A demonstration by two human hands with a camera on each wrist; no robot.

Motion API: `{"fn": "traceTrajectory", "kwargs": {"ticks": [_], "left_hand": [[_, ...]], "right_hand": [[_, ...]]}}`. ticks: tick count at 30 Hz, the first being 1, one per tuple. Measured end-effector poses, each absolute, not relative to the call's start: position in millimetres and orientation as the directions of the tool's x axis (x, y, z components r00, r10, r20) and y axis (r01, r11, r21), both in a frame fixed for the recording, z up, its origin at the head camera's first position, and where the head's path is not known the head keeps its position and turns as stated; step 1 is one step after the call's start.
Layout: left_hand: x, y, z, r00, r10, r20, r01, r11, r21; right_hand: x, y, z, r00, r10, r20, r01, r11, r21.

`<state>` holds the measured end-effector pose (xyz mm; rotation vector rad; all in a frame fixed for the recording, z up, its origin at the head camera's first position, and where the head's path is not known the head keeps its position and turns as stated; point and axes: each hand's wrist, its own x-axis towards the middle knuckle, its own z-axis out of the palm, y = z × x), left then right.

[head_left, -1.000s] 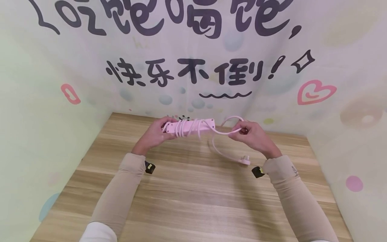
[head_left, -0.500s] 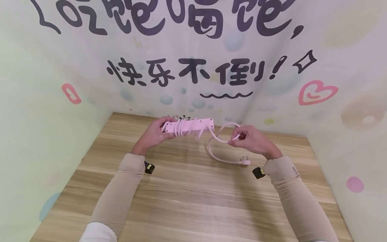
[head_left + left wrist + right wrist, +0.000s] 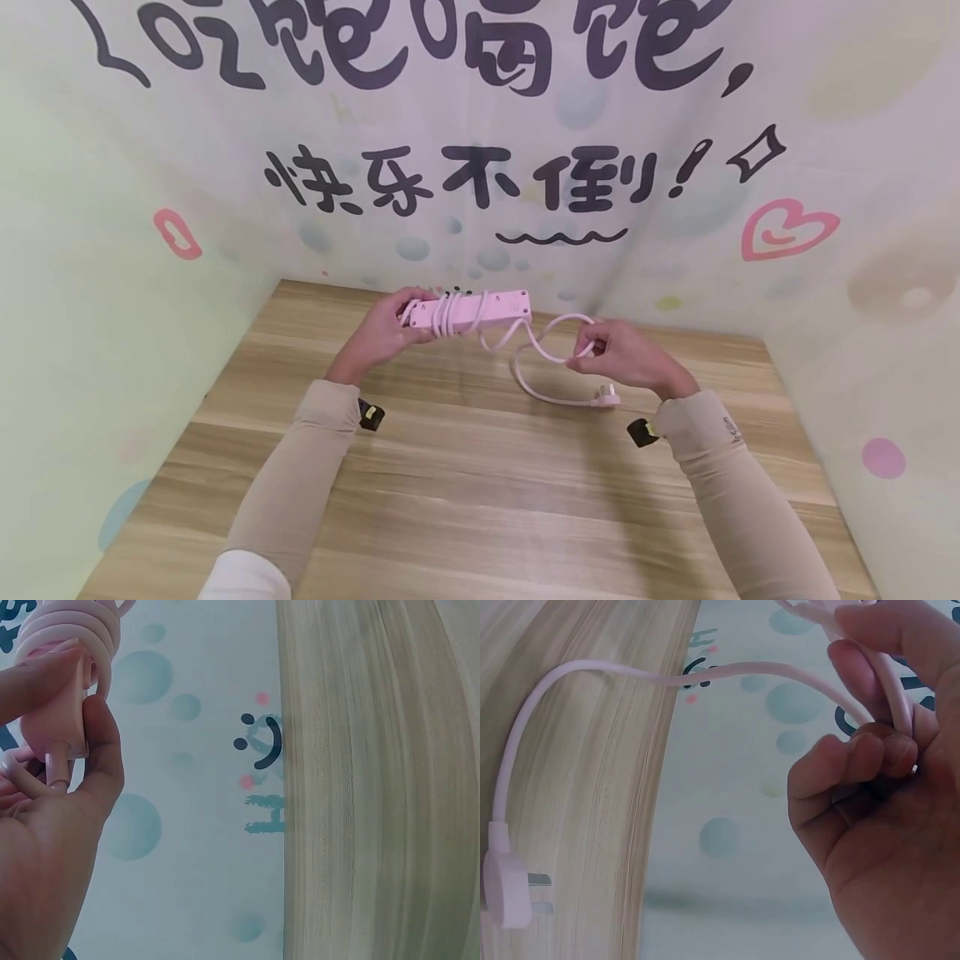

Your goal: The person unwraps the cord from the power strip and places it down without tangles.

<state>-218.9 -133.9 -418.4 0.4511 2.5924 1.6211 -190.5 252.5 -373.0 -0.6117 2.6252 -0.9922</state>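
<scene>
A pink power strip (image 3: 506, 307) is held up near the back wall, with its pale pink cord (image 3: 447, 315) wound several times around it. My left hand (image 3: 381, 333) grips the strip's left end, thumb and fingers on opposite sides, as the left wrist view also shows. From the strip's right end the cord droops in loose loops to my right hand (image 3: 626, 354). There the fingers curl around the cord, seen closely in the right wrist view. Past that hand, the cord curves down to a plug (image 3: 508, 889) with metal prongs, which lies over the wooden tabletop.
The wooden table (image 3: 450, 500) runs back to a printed cloth wall (image 3: 480, 108) with large dark characters. Similar pale walls stand at the left and right sides. A small black device (image 3: 371, 414) sits at the left wrist, another (image 3: 641, 431) at the right.
My right hand has moved slightly down with the cord. A turn at the strip's right end has slipped off and now hangs loose below it. The left hand stays nearly still.
</scene>
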Motion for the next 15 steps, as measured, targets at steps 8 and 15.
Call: {"fn": "traceTrajectory", "kwargs": {"ticks": [8, 15], "left_hand": [[-219.5, -134.7, -417.6, -0.955, 0.278, 0.107, 0.213, 0.387, 0.897], [-217.5, -135.9, -414.6, -0.957, 0.269, 0.108, 0.214, 0.405, 0.889]], "right_hand": [[-193.3, 252.2, -378.9, -0.867, -0.493, -0.074, -0.329, 0.677, -0.658], [-195.6, 253.9, -382.7, -0.867, -0.487, -0.100, -0.316, 0.695, -0.645]]}}
